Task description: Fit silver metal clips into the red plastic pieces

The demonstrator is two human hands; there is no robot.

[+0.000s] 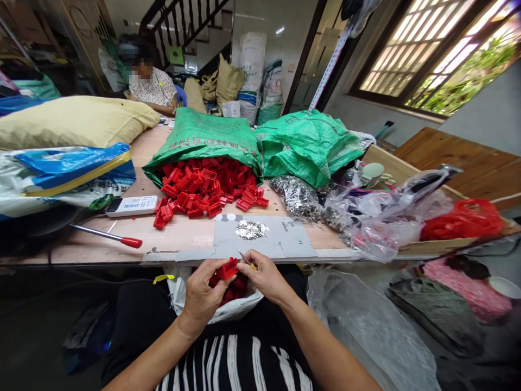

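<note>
My left hand (202,290) is closed around a red plastic part (229,268), just off the table's front edge. In my right hand (265,276) is a thin pointed tool with a yellow handle (253,266); its metal tip points up and left beside the red part. Whether the right fingers also touch the part I cannot tell. Below both hands, a white bag (240,308) on my lap holds more red parts. Ahead on a grey mat (280,241) lies a pile of small silvery metal pieces (251,229).
Many red parts (203,187) spill from a green sack (215,133). To the right are another green sack (305,144) and plastic bags of metal pieces (297,195). A red-handled rod (130,241) lies left, near a white box (134,206). Another person (152,89) sits across the table.
</note>
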